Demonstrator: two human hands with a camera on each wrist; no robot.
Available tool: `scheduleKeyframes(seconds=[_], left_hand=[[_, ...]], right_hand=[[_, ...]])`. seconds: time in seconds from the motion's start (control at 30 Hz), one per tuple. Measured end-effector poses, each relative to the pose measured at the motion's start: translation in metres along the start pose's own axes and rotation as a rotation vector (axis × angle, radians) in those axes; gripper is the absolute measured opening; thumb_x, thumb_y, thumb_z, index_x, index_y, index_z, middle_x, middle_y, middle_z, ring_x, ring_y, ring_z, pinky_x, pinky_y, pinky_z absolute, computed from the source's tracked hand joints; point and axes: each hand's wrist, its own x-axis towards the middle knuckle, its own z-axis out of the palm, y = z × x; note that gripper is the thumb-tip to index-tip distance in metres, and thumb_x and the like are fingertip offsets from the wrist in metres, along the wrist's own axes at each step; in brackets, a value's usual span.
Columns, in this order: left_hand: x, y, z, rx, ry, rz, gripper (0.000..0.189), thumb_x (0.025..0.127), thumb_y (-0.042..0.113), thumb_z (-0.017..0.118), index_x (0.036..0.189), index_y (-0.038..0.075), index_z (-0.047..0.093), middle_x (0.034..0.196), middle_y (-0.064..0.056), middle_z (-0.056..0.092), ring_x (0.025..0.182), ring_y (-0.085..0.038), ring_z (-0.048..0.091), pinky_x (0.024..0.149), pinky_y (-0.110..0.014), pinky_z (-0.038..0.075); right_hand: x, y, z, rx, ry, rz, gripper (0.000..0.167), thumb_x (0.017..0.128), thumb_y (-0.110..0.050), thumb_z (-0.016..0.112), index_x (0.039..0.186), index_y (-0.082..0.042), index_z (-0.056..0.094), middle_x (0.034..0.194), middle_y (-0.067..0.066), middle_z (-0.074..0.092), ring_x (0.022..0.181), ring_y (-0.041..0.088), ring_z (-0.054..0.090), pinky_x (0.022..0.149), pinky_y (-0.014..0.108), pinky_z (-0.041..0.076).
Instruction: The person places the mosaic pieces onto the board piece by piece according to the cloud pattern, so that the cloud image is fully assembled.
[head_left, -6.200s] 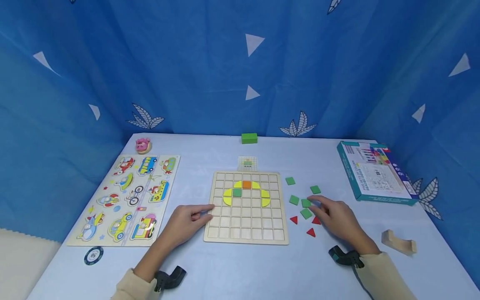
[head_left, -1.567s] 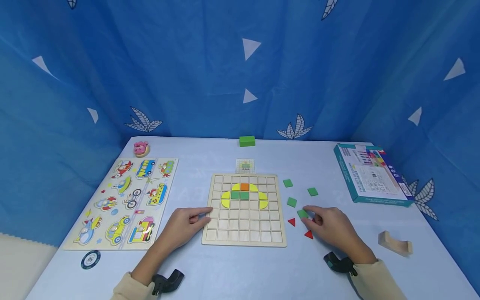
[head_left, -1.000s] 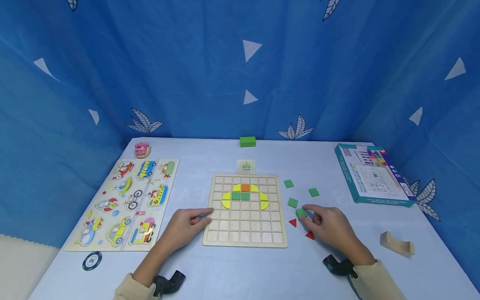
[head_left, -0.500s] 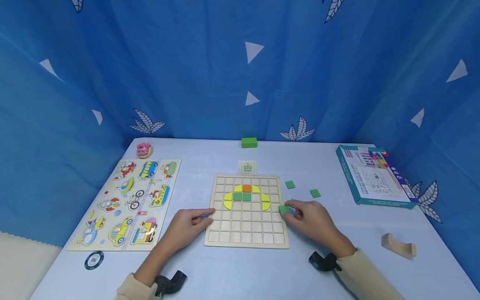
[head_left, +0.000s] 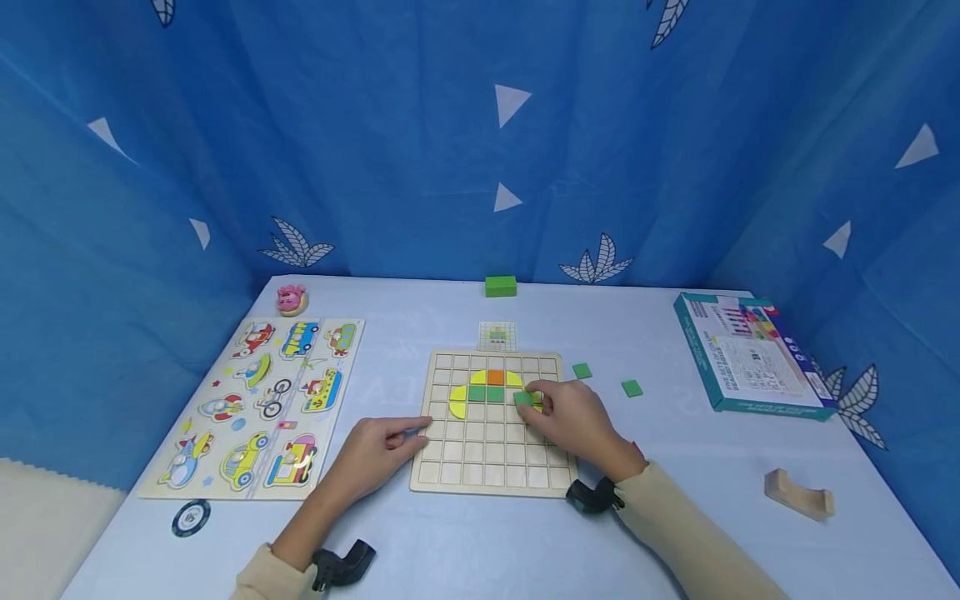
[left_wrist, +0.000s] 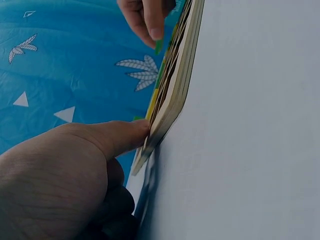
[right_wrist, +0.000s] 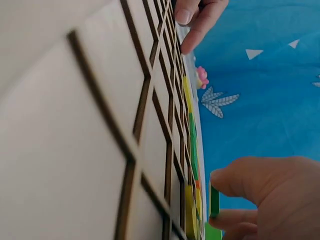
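A wooden grid board [head_left: 465, 475] lies in front of me in the head view, with yellow curved pieces [head_left: 457, 409], an orange square [head_left: 496, 377] and two green squares [head_left: 476, 393] set in its cells. My right hand [head_left: 573, 421] pinches a green square tile [right_wrist: 214, 200] between thumb and finger, over the right part of the board and partly covering the yellow pieces there. At the board's left edge my left hand [head_left: 375, 450] rests its index finger and thumb tips; the left wrist view shows the thumb [left_wrist: 125, 136] against that edge.
Loose green tiles [head_left: 582, 371] lie right of the board. A small pattern card [head_left: 497, 336] and a green block [head_left: 500, 287] stand behind it. A vehicle puzzle [head_left: 255, 417], a pink figurine [head_left: 291, 300] and a round chip [head_left: 191, 518] are left; a box [head_left: 753, 354] and a wooden arch [head_left: 799, 495] are right.
A second green square has come into the row on the board. My right hand has picked up another green tile and moved left over the board; the left hand stays at the edge.
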Motion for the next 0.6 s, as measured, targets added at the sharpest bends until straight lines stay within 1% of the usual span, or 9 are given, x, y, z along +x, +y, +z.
scheduleKeyframes(seconds=[0.17, 0.3, 0.4, 0.6], left_hand=[[0.0, 0.0, 0.0, -0.001, 0.005, 0.002, 0.027, 0.091, 0.026, 0.08, 0.118, 0.022, 0.079, 0.05, 0.015, 0.03, 0.048, -0.002, 0.025, 0.051, -0.022, 0.024], [0.0, 0.001, 0.0, 0.001, 0.003, 0.003, 0.027, 0.091, 0.025, 0.08, 0.118, 0.021, 0.079, 0.05, 0.015, 0.031, 0.048, -0.002, 0.026, 0.051, -0.022, 0.024], [0.0, 0.001, 0.0, 0.002, 0.002, 0.0, 0.027, 0.091, 0.025, 0.08, 0.118, 0.021, 0.079, 0.05, 0.015, 0.031, 0.048, -0.002, 0.026, 0.051, -0.022, 0.024], [0.0, 0.002, 0.0, 0.002, 0.0, -0.012, 0.028, 0.091, 0.025, 0.08, 0.118, 0.021, 0.079, 0.049, 0.014, 0.031, 0.047, -0.003, 0.025, 0.05, -0.022, 0.024]], right_hand=[[0.008, -0.007, 0.008, -0.032, 0.003, 0.039, 0.035, 0.091, -0.035, 0.076, 0.117, -0.011, 0.077, 0.05, -0.01, 0.042, 0.046, 0.007, 0.04, 0.046, 0.026, 0.028], [0.011, -0.01, 0.013, -0.026, 0.009, 0.053, 0.037, 0.092, -0.035, 0.076, 0.119, -0.009, 0.076, 0.05, -0.01, 0.042, 0.046, 0.008, 0.04, 0.046, 0.025, 0.028], [0.011, -0.011, 0.016, -0.029, 0.026, 0.044, 0.036, 0.092, -0.034, 0.076, 0.119, -0.009, 0.076, 0.05, -0.01, 0.042, 0.046, 0.007, 0.04, 0.045, 0.025, 0.029], [0.009, -0.009, 0.019, -0.081, 0.056, 0.015, 0.037, 0.092, -0.035, 0.077, 0.118, -0.009, 0.076, 0.053, -0.012, 0.044, 0.049, 0.006, 0.041, 0.047, 0.024, 0.03]])
